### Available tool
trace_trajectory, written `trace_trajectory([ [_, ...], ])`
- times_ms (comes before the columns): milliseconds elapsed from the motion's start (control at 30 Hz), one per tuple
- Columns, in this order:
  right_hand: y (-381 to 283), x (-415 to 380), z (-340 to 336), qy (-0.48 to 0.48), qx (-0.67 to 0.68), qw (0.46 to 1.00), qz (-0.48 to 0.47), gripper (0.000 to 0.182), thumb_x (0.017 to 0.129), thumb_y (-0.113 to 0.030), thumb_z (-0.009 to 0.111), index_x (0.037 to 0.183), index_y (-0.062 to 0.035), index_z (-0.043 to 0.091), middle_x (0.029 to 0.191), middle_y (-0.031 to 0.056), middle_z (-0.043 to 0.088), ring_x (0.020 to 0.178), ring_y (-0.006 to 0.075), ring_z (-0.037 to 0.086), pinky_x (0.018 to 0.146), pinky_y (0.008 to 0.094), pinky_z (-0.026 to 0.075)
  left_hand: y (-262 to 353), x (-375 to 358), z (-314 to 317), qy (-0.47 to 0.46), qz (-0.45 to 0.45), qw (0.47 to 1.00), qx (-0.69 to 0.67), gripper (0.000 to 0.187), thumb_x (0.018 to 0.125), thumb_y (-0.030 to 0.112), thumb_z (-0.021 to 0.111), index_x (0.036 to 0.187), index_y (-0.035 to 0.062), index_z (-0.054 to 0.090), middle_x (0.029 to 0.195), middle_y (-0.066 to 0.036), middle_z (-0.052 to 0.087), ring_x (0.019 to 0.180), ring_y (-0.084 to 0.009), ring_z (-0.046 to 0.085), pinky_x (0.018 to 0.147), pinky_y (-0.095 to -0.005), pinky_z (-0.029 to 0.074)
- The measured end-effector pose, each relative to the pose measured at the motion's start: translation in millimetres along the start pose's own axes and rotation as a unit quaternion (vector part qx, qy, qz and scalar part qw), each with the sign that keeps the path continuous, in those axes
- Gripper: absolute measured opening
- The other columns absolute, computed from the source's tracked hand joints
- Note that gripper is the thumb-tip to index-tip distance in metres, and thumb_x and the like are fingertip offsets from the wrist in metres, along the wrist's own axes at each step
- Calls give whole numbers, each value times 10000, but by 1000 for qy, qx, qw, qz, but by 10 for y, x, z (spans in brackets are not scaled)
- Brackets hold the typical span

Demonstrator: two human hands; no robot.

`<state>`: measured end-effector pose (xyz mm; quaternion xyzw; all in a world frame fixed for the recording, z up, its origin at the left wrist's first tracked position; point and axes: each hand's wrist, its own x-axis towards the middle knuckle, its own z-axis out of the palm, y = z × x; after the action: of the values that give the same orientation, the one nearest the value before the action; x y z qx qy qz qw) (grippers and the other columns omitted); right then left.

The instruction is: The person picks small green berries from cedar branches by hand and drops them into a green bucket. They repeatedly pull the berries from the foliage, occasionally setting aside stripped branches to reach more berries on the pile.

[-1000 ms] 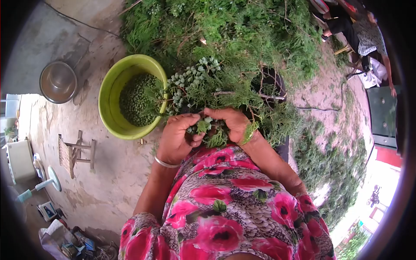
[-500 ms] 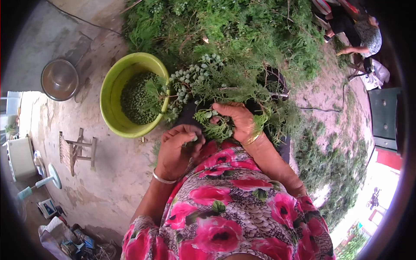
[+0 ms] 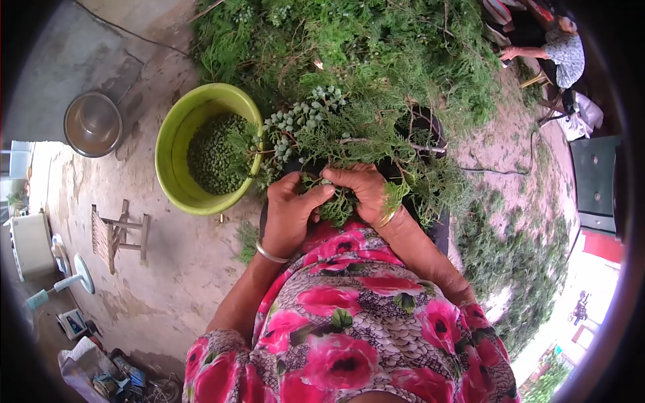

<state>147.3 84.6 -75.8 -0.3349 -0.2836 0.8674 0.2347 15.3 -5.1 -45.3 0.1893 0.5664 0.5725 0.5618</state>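
Note:
Both of my hands meet over my lap at a small green conifer sprig (image 3: 340, 209). My right hand (image 3: 363, 190), with a gold-coloured bangle at the wrist, is closed round the sprig. My left hand (image 3: 290, 213), wearing a silver-coloured bangle, is closed with its thumb against the sprig near the right thumb; its other fingers are partly hidden. Just beyond lies a leafy conifer branch (image 3: 366, 141) with a cluster of pale green cones (image 3: 306, 115). To the left stands a yellow-green tub (image 3: 168, 158) holding many small green cones (image 3: 213, 161).
A large heap of conifer branches (image 3: 376, 47) spreads ahead. On the left are a metal bowl (image 3: 93, 124) and a low wooden stool (image 3: 119, 235). At the upper right another person (image 3: 563, 57) sits beside the heap. Greenery (image 3: 510, 248) lies scattered on the right.
My left hand has moved right and up, from beside the sprig to contact with it at my right hand. The other person's arm has shifted toward the heap.

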Motion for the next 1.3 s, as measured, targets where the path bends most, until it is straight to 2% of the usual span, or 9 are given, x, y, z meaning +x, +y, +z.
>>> trace_trajectory([
  [167,88,57,-74,29,-10,1000,4,166,768,-66,750,870,46,684,796,77,686,707,120,634,644,248,508,-6,8,-1,-11,23,996,91,192,808,157,706,720,19,607,593,23,553,450,-42,456,408,-209,349],
  [400,50,52,9,50,-46,997,-36,128,735,-33,764,822,25,691,757,68,681,676,118,623,643,246,499,-4,20,-42,-10,-18,999,41,125,824,129,662,871,14,664,709,7,627,516,-57,515,458,-207,383],
  [500,131,89,-58,71,-36,996,-36,115,737,-6,741,835,26,690,768,78,685,687,133,635,658,265,511,-254,116,-173,-54,132,984,110,86,788,71,672,862,27,671,713,-1,612,525,-66,508,455,-204,395],
  [667,118,78,1,100,1,995,-22,142,726,37,724,863,39,686,799,97,690,703,158,652,667,298,532,-294,99,-408,-78,-31,978,190,245,759,-48,614,949,95,670,969,-49,589,686,-138,541,525,-271,456],
  [800,110,44,62,109,7,994,1,158,712,55,729,863,34,686,816,99,690,714,174,656,690,311,537,-76,-17,-354,-119,-45,980,152,203,734,-64,624,884,68,660,844,-45,590,632,-140,528,533,-272,463],
  [900,215,91,13,133,-10,991,-7,146,724,31,730,863,25,684,807,94,687,684,176,645,665,311,526,20,-50,-324,-92,-223,966,-91,156,737,-76,609,820,51,643,729,-43,573,609,-129,533,526,-248,463],
  [967,165,88,-12,117,-63,991,-21,137,745,-22,734,862,22,680,783,91,677,635,173,623,626,297,503,-61,-116,-320,-158,36,969,185,121,772,-70,569,754,39,619,660,-27,559,605,-118,548,508,-252,468],
  [1000,132,84,-31,117,-62,991,-21,137,745,-22,734,862,22,680,783,91,677,635,173,623,626,297,503,-93,-120,-325,-158,36,969,186,121,772,-70,569,754,39,619,660,-27,559,605,-118,548,508,-252,468],
  [1300,-55,1,32,43,80,994,62,122,806,-87,702,861,10,653,734,67,635,638,167,606,622,299,495,10,-173,-227,-40,-214,939,-266,114,844,11,532,941,-7,590,835,-70,644,699,-171,624,602,-288,516],
])
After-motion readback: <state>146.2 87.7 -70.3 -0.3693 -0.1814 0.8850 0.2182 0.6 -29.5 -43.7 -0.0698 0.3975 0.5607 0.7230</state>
